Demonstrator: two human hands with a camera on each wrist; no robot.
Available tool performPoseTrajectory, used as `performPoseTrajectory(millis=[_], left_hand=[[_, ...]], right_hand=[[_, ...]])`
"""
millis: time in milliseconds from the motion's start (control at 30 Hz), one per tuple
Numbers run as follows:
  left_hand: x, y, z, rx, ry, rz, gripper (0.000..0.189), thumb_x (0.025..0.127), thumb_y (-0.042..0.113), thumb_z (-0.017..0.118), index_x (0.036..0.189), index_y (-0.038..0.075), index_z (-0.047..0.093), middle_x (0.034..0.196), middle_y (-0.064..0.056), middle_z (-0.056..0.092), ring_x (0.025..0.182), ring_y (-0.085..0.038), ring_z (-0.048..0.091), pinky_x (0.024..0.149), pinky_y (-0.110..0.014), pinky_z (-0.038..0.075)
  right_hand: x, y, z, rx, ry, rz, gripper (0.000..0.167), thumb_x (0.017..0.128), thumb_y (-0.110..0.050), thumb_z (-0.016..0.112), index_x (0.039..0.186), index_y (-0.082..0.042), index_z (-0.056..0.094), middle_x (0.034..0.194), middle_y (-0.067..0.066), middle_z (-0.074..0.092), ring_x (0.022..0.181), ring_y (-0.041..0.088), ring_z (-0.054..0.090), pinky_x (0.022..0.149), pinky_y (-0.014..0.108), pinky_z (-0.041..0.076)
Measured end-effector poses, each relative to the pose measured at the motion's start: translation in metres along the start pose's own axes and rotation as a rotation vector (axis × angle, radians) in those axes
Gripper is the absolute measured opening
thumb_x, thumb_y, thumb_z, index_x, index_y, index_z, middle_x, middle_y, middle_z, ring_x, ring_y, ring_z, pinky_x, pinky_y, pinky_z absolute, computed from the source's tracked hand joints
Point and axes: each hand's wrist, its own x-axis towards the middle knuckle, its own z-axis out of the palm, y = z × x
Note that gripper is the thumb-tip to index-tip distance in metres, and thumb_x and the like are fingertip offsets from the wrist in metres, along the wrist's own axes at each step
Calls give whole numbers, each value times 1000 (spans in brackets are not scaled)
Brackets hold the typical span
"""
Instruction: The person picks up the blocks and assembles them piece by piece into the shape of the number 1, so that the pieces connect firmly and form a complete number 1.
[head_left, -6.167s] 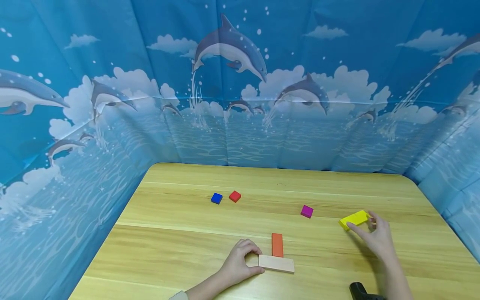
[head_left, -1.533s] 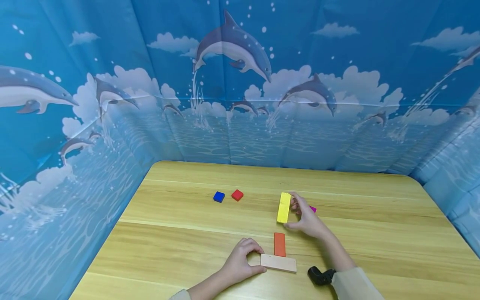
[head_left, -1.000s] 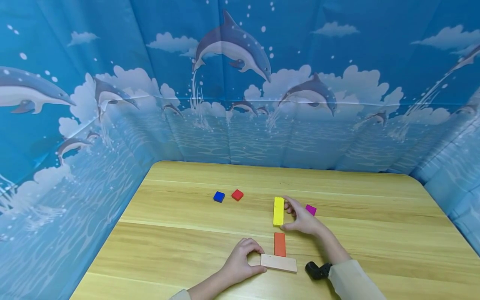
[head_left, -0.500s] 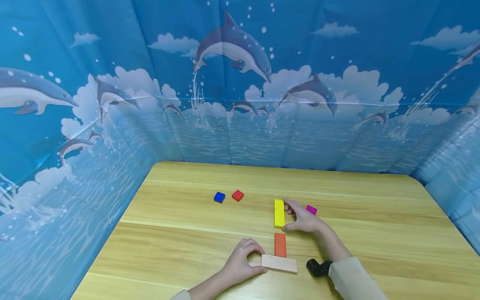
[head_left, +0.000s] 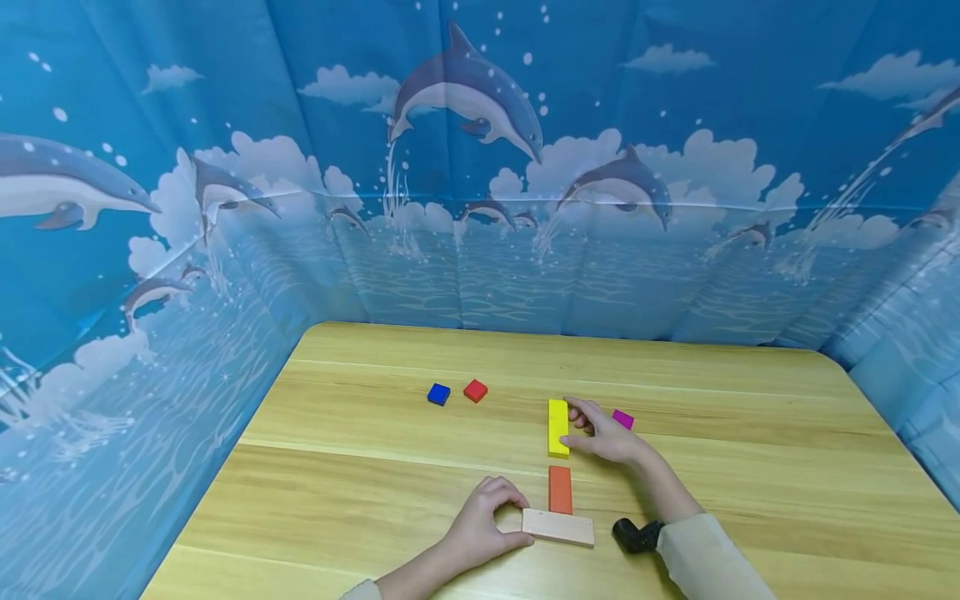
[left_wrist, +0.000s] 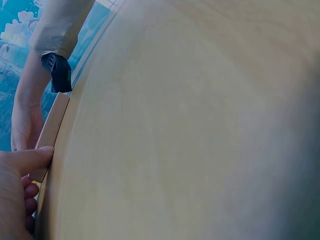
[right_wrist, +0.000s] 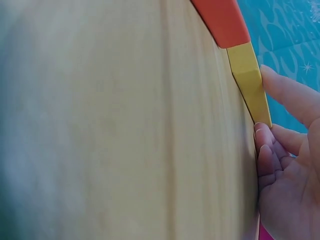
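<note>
My left hand (head_left: 480, 525) pinches the left end of a plain wooden block (head_left: 558, 527), thumb on the near side and fingers on the far side. The left wrist view shows the thumb against this block. An orange block (head_left: 560, 489) lies lengthwise behind it, its near end right at the wooden block's far edge. Farther back, in line with the orange one, lies a yellow block (head_left: 558, 428). My right hand (head_left: 609, 435) holds it from the right, index finger at its far end and thumb on its upper face near the close end.
Blue (head_left: 438, 394) and red (head_left: 476, 391) square blocks lie at the back left of the wooden table (head_left: 337, 433). A magenta square block (head_left: 623, 418) sits partly behind my right hand. A black device (head_left: 636, 536) is at the right wrist. A dolphin-print curtain (head_left: 480, 275) surrounds the table.
My right hand has carried the yellow block from the right to behind the orange block and turned it lengthwise. Its thumb has just shifted off the near end. The left hand stays put.
</note>
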Motion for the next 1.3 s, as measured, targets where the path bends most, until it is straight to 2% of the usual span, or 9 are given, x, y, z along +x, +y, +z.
performPoseTrajectory(millis=[567, 900, 1300], left_hand=[[1, -2, 1, 6, 12, 33, 33, 63, 21, 83, 89, 15, 63, 89, 10, 58, 90, -4, 48, 81, -20, 42], [1, -3, 2, -15, 11, 43, 35, 63, 29, 82, 90, 16, 64, 89, 11, 58, 89, -3, 48, 80, -19, 42], [1, -3, 2, 20, 14, 59, 38, 60, 33, 81, 91, 16, 65, 89, 11, 59, 88, -3, 48, 80, -18, 42]], right_hand=[[-1, 2, 1, 45, 9, -1, 68, 81, -21, 69, 133, 5, 34, 104, 11, 40, 96, 23, 35, 79, 27, 35], [-1, 1, 1, 54, 6, 7, 67, 80, -19, 70, 132, 5, 35, 104, 12, 40, 97, 23, 35, 78, 28, 34], [-3, 0, 0, 45, 0, 4, 67, 78, -22, 72, 129, 5, 37, 104, 11, 42, 97, 23, 36, 80, 28, 36]])
